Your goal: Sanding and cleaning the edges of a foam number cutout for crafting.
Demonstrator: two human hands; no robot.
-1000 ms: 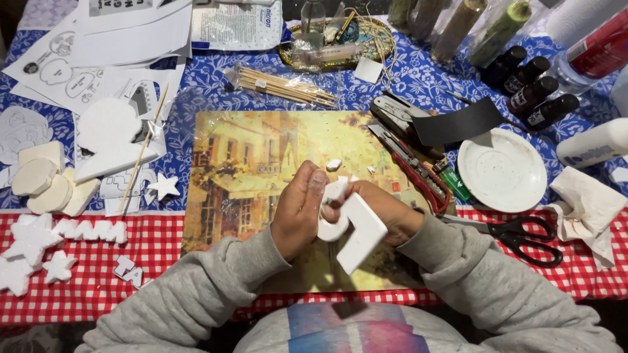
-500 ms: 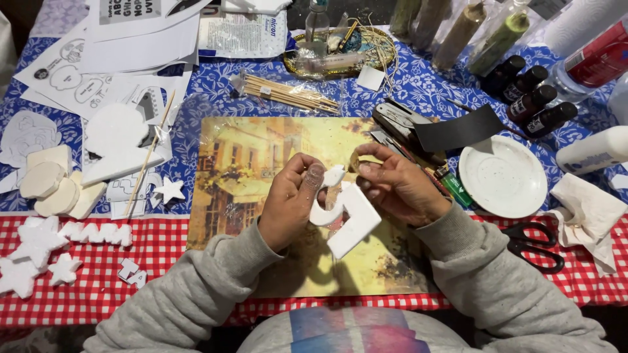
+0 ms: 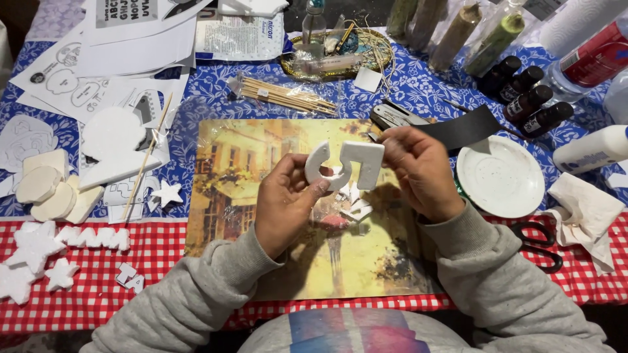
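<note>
A white foam cut-out (image 3: 345, 167), shaped like a numeral, is held up above a picture placemat (image 3: 261, 216) on the bench, its curved end pinched in the left hand (image 3: 286, 201) and its blocky upper end gripped by the right hand (image 3: 422, 171), both closed on the piece. Small foam offcuts (image 3: 353, 206) are seen lying on the mat just beneath, with foam stars (image 3: 39, 258) at the left edge and a white plate (image 3: 500, 180) and scissors (image 3: 540, 242) to the right. The thin curved section could be snapped if it is squeezed or twisted too hard between the two grips.
</note>
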